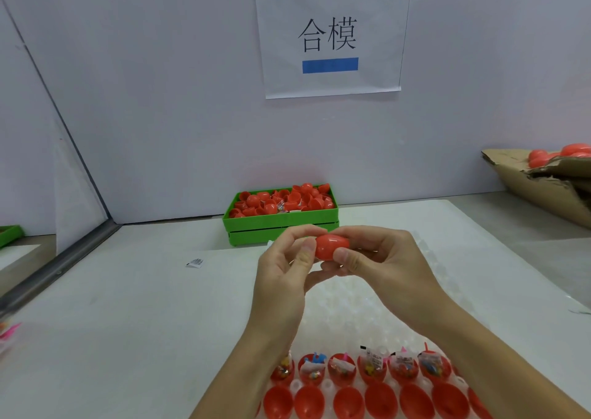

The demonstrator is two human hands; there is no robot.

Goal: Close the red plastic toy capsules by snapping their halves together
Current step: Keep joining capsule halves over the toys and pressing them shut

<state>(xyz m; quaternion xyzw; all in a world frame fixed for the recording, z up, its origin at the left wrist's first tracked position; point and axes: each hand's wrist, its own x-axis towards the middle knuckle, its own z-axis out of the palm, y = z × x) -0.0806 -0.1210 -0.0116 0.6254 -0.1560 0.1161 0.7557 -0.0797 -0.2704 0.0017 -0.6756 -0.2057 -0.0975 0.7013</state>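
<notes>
Two hands on one red capsule (331, 246), held above the surface centre! The left hand (284, 268) pinches its left end, the right hand (380, 258) grips the other, fingers curled around it. Best now: squeeze straight along the seam, keeping the halves aligned. At six o'clock, filled halves (342, 369) wait in the tray (377, 319); at twelve, a green bin (281, 226).

Bare white tabletop (134, 316) lay open across the lower left of the frame, broken only by a small packet (195, 262) near its middle. At centre, the green tray (281, 226) of red halves stood against the back wall (166, 105), closing off that way. A cardboard box (543, 188) blocked the upper right, and rows of red capsule halves (367, 386) in a clear holder filled the bottom centre.
</notes>
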